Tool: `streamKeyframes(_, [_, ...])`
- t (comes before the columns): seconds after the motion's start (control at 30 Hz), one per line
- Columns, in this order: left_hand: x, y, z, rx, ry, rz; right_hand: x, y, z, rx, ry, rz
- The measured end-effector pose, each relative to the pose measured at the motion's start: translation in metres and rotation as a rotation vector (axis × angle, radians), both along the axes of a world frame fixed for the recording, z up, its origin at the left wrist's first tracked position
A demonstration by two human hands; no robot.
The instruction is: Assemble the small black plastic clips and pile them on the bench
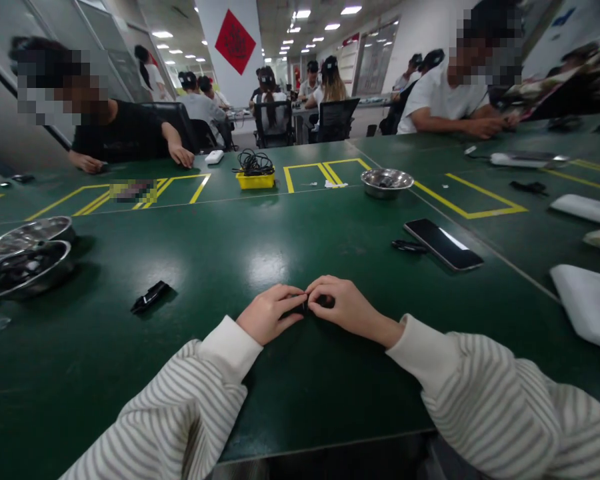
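Note:
My left hand [267,313] and my right hand [343,303] meet at the middle of the green table [230,253], fingertips pinched together. Between them sits a small black part [305,307], mostly hidden by the fingers of both hands. Both wrists rest on the tabletop in striped sleeves. A loose black clip-like piece [150,297] lies to the left of my left hand. A second small black piece [409,247] lies to the right, beside a black phone [443,244].
Two steel bowls [25,257] holding dark parts stand at the left edge, another steel bowl [387,181] at the back right. A yellow tray [255,179] with black cables sits beyond. White pouches [587,303] lie at right. Other people sit at the far side.

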State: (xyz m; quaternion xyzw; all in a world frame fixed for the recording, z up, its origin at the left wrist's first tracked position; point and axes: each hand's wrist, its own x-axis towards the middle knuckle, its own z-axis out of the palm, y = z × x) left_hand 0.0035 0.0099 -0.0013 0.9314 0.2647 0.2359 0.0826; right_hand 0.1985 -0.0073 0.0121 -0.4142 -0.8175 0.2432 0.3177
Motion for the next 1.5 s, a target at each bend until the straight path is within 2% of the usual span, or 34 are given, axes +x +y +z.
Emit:
streamKeyframes(0.5, [0.0001,-0.0015,0.0019,0.022,0.000,-0.003,-0.0004,-0.0001,-0.0001,-0.003,-0.014,-0.010])
streamKeyframes(0.83, [0.0001,-0.0004,-0.0013,0.007,-0.014,-0.012,-0.0056,-0.0035,0.0035,0.069,-0.092,-0.045])
streamKeyframes(1.27, [0.0018,-0.0021,0.0016,0.042,-0.018,-0.018,-0.0056,-0.0018,-0.0032,-0.005,-0.063,-0.093])
streamKeyframes(1.43, [0.0003,-0.0012,-0.0005,0.054,-0.029,-0.022,-0.0030,-0.0002,0.0000,-0.016,-0.030,-0.085])
streamKeyframes(1.5, [-0.0001,-0.0007,-0.0012,0.058,-0.026,-0.020,0.0026,0.0043,0.0030,-0.007,0.005,-0.130])
